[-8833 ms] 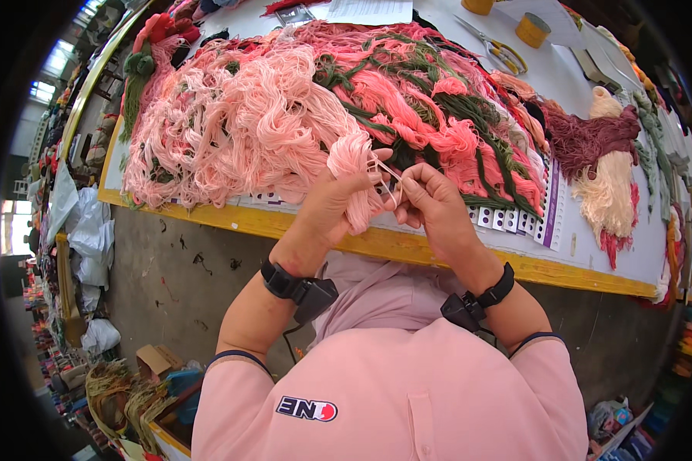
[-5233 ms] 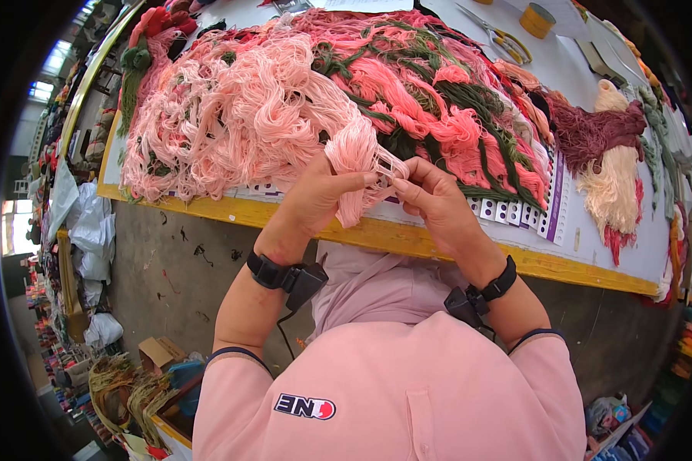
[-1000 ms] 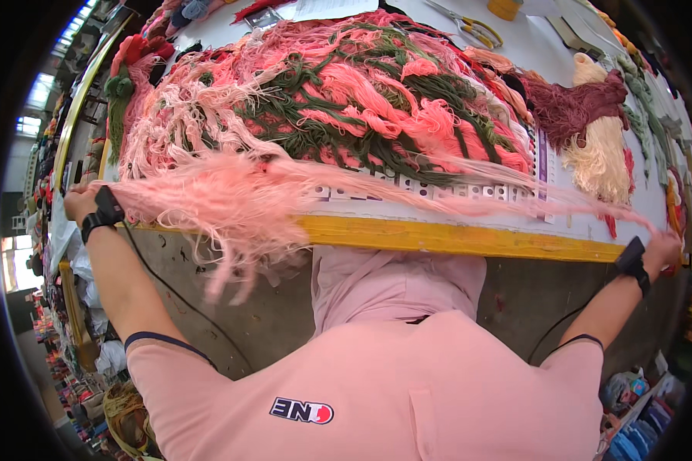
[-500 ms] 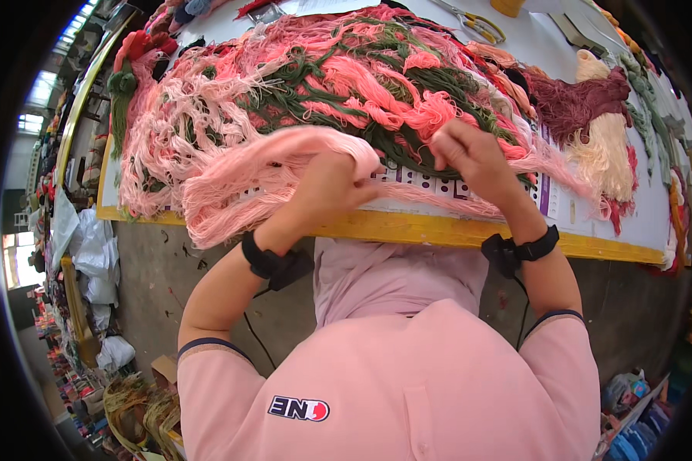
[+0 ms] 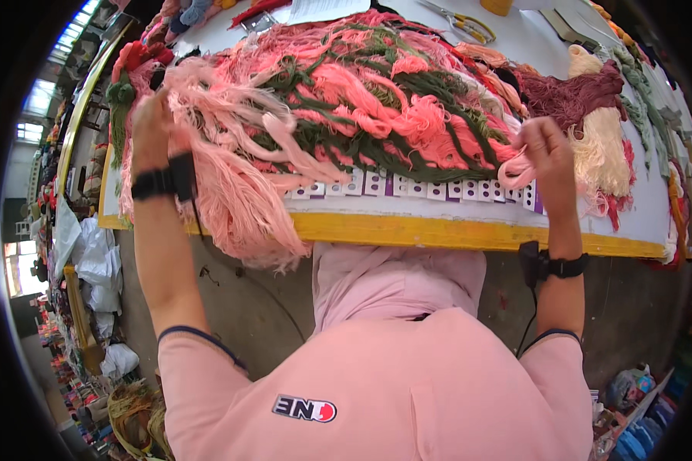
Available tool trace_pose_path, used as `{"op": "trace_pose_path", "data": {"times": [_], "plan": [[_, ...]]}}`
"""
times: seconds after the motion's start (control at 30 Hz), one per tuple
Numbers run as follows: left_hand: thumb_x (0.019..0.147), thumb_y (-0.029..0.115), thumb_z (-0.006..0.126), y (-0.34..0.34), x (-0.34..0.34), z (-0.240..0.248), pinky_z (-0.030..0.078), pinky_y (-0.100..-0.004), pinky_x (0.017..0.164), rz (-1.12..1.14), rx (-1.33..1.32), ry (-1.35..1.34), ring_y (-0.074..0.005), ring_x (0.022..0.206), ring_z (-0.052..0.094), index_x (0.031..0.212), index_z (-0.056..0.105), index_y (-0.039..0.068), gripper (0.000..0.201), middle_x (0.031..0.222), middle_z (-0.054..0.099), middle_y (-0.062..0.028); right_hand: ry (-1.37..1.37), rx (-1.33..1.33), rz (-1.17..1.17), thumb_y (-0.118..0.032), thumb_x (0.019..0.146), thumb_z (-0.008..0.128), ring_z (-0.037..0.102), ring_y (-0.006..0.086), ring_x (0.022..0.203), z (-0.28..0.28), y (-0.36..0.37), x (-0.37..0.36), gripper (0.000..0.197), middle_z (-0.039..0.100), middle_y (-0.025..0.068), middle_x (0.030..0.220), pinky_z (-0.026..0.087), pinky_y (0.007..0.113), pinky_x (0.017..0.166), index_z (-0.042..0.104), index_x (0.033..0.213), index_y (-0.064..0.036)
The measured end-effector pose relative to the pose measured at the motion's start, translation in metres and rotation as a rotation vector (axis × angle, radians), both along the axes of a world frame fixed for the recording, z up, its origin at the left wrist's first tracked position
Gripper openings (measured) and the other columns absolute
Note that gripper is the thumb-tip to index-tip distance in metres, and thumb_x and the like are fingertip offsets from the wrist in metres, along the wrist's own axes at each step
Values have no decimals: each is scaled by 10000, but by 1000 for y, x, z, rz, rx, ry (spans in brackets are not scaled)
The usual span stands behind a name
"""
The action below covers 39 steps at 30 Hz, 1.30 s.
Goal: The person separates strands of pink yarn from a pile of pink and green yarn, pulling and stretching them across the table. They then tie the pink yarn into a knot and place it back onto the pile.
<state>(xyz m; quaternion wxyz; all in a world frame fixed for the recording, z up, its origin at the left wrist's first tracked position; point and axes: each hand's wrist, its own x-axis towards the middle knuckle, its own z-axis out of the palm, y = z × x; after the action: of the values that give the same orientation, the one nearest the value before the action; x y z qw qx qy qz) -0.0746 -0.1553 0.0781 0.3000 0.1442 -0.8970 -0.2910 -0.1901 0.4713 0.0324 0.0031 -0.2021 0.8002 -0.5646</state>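
At the right front of the table, my right hand [image 5: 547,150] pinches a small looped bundle of pale pink yarn [image 5: 517,171]. My left hand [image 5: 152,131] is at the far left, beside a loose pale pink skein [image 5: 242,196] whose strands spread over the table's front edge. Its fingers are smeared by motion, and their hold does not show. Between the hands lies a big tangled heap of coral pink and dark green yarn [image 5: 384,107]. A row of white cards with dark dots [image 5: 415,188] shows under the heap's near side.
The white table has a yellow front edge [image 5: 469,232]. Maroon yarn [image 5: 573,96] and cream yarn [image 5: 606,154] lie at the right. Yellow-handled scissors [image 5: 473,29], a paper sheet [image 5: 327,9] and a yellow cone [image 5: 497,6] are at the back. White plastic bags [image 5: 98,261] hang at the left.
My hands have moved apart, the left far to the left and the right outward to the right. The pale pink skein has left its place over my left wrist and fanned out leftward.
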Motion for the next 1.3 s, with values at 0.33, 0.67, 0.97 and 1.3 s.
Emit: {"op": "trace_pose_path", "data": {"times": [0.33, 0.67, 0.97, 1.3], "plan": [[833, 159, 684, 272, 8, -68, 425, -227, 551, -499, 856, -622, -88, 649, 583, 923, 662, 32, 157, 788, 656, -33, 107, 240, 352, -165, 960, 531, 643, 270, 687, -33, -113, 32, 157, 650, 104, 731, 475, 383, 641, 561, 946, -11], [749, 99, 701, 315, -1, -93, 469, -343, 581, -365, 458, -640, -174, 666, 621, 793, 650, -54, 167, 741, 659, -83, -122, 253, 620, -176, 982, 495, 582, 262, 559, -35, -111, 41, 166, 573, 101, 605, 437, 389, 563, 501, 901, -31], [784, 24, 630, 317, -1, -75, 280, -235, 419, -394, 1265, -709, -47, 492, 411, 840, 599, 6, 67, 636, 516, 2, 188, 460, 670, -152, 881, 557, 622, 360, 638, -40, -127, 29, 132, 612, 163, 651, 473, 444, 601, 583, 848, -27], [749, 46, 664, 323, -1, -88, 490, -315, 591, -417, 920, -576, -167, 699, 643, 827, 644, -44, 120, 743, 656, -79, -111, 437, 652, -179, 807, 676, 651, 345, 712, -39, -129, 17, 174, 649, 171, 729, 494, 421, 640, 634, 834, -12]]}}
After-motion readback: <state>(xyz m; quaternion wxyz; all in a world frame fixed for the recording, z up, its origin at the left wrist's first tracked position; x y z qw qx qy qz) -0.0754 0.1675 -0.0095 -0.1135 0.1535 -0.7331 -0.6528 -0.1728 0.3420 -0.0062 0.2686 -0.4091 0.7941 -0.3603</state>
